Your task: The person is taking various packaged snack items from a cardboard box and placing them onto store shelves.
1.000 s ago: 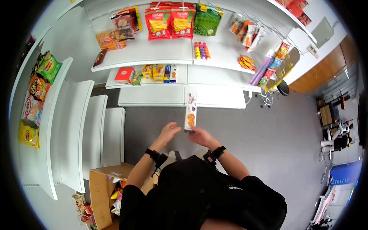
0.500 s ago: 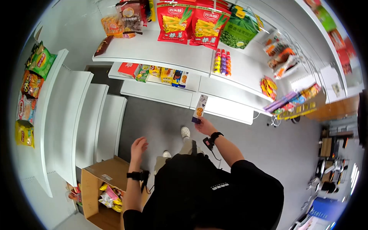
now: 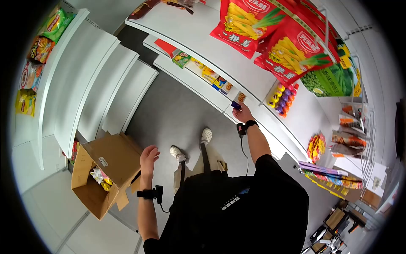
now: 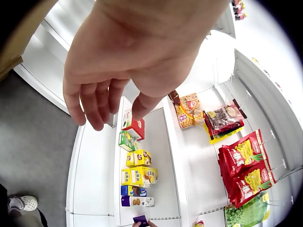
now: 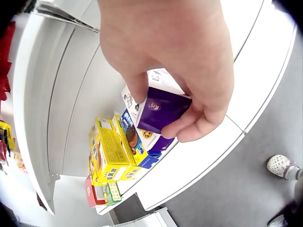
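Right hand (image 5: 175, 52): I'm seeing thumb and fingers curled round one end of a purple snack box (image 5: 161, 109), a firm pinch.
Purple snack box: up at the front edge of the low white shelf (image 5: 208, 156), just beside the blue box (image 5: 134, 142) at the end of the row. I can't tell whether it touches the shelf.
Row: yellow boxes (image 5: 106, 156) stand next along, upright.
Left hand (image 3: 148, 156): hanging free, fingers loosely curled, nothing in it, near the open cardboard carton (image 3: 105, 161) on the floor.
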### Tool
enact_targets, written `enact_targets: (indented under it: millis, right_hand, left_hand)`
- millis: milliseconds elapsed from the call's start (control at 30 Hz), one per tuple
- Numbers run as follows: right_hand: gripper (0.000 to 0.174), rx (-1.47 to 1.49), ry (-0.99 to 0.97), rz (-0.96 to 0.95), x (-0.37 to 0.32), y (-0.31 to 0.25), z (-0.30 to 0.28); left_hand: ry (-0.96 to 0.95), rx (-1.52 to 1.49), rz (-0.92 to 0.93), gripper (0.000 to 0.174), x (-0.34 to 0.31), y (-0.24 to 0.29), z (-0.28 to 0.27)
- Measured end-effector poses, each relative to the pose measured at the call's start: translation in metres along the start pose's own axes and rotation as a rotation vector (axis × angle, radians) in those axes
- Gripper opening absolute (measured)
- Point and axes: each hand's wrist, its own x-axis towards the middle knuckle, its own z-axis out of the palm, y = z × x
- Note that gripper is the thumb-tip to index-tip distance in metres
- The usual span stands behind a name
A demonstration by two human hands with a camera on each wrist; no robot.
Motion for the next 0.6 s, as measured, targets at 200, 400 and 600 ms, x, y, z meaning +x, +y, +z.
enact_targets:
  millis: [200,400,600]
  right_hand:
    - [0.033,0.029,0.161,0.007,0.045,-0.022,0.009]
    - [0.035,0.076,0.133,-0.038,0.061,-0.027,0.013]
    - [0.043,0.007,0.140,-0.075,0.034,0.024,0.008]
  left_hand:
    - [0.037,0.012,-0.002,0.040,-0.005,-0.004,0.020]
    - [0.094,-0.002,-0.078,0.043,-0.026,-0.019,0.001]
    - [0.137,-0.125,-0.054,0.042,-0.048,-0.050,-0.030]
